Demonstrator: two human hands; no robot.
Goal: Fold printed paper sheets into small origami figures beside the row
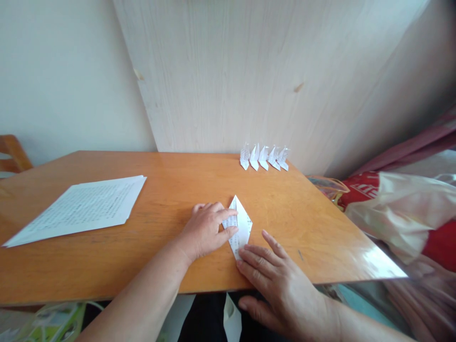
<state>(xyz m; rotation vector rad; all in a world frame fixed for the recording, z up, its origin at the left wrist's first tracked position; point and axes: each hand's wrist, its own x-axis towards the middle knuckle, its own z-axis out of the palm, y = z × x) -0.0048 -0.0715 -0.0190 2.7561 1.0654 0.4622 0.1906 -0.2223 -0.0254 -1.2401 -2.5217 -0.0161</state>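
Observation:
A folded sheet of printed paper (244, 223), shaped like a narrow kite with a crease down its middle, lies flat near the table's front edge. From the left, my left hand (210, 227) rests on it, index finger and thumb stretched onto the paper and apart from each other. At its lower tip, my right hand (274, 280) lays its extended fingertips on the paper, thumb spread out below the table edge. Neither hand grips the paper; both press on it from above. Part of its left side is covered by my fingers.
A stack of printed sheets (92, 209) lies on the left of the wooden table (171, 190). Several small folded paper figures (263, 157) stand in a row at the back edge. Bags and cloth (409, 209) are piled beyond the table's right edge. A chair (14, 153) stands at far left.

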